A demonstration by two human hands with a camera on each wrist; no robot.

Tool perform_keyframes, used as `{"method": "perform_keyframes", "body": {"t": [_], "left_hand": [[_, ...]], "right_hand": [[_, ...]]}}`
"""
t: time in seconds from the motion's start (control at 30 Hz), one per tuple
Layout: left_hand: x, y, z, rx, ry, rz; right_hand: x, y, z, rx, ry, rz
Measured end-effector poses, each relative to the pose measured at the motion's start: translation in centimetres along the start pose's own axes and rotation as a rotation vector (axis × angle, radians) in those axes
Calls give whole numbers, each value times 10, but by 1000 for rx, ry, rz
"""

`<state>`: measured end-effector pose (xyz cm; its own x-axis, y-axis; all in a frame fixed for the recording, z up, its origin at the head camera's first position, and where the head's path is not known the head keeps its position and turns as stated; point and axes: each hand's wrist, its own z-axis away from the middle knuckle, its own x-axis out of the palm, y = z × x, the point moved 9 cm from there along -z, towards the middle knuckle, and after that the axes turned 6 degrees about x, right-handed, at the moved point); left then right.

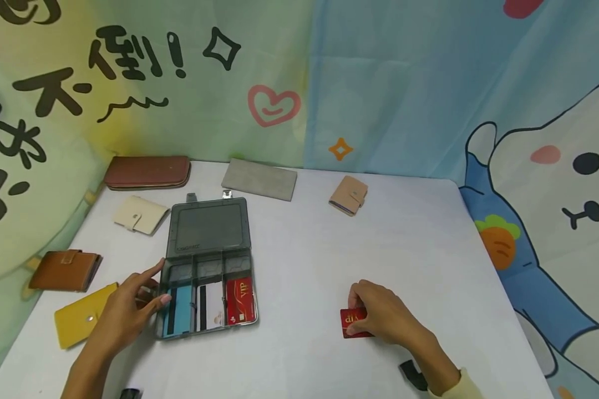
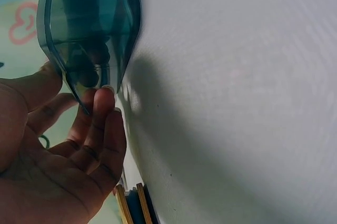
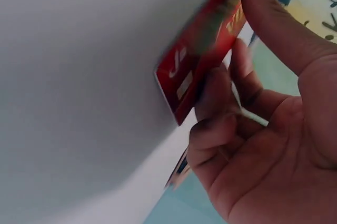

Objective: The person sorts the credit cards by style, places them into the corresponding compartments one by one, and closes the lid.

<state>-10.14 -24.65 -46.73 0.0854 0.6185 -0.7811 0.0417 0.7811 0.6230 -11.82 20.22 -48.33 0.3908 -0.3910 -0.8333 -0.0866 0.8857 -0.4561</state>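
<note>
Two hands work over a white bench (image 1: 329,249) set against a cartoon-printed cloth backdrop (image 1: 404,83). The right hand (image 1: 386,316) sits toward the near right, its fingers (image 3: 221,129) curled round a red VIP card (image 1: 351,322), thumb on one face and fingertips on the other; in the right wrist view the card stands tilted on its edge against the bench top. The left hand (image 1: 130,307) is at the near left corner of a smoky transparent card case (image 1: 207,266) that lies open, lid folded back to the far side. Its thumb and fingertips touch the case's left wall with the fingers only loosely bent, and the left wrist view shows them resting against the plastic edge rather than wrapped round it.

The case's near row holds three cards: a blue card (image 1: 179,310) on the left, a white card (image 1: 211,307) in the middle, and a second red VIP card (image 1: 240,301) on the right. The held card is well apart from the case, to its right.

Around the bench lie several wallets: a yellow one (image 1: 80,321) just left of the left hand, a brown one (image 1: 65,270) beyond it, a cream one (image 1: 140,215), a long reddish one (image 1: 147,172) at the far left, a grey flat one (image 1: 259,179), and a tan one (image 1: 348,195) farther right.
</note>
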Motion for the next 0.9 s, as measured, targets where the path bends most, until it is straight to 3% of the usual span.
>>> {"method": "perform_keyframes", "body": {"t": [0.13,0.27,0.43,0.53,0.67,0.77,0.9], "left_hand": [[1,1,-1,6,-1,3],[1,1,-1,14,-1,8],[-1,0,1,14,13,-6],[-2,-1,2,8,16,-12],[-1,-1,1,12,15,-6],[-1,0,0,15,13,-5],[-1,-1,1,9,10,-7]], "right_hand": [[12,-30,-3,-126,-111,-104],[19,-72,-7,-269,-239,-290],[22,-119,-23,-308,-306,-553],[24,-139,-38,-274,-266,-652],[32,-156,-58,-236,-177,-677],[38,-167,-67,-247,-77,-599],[38,-184,-69,-313,107,-351]]}}
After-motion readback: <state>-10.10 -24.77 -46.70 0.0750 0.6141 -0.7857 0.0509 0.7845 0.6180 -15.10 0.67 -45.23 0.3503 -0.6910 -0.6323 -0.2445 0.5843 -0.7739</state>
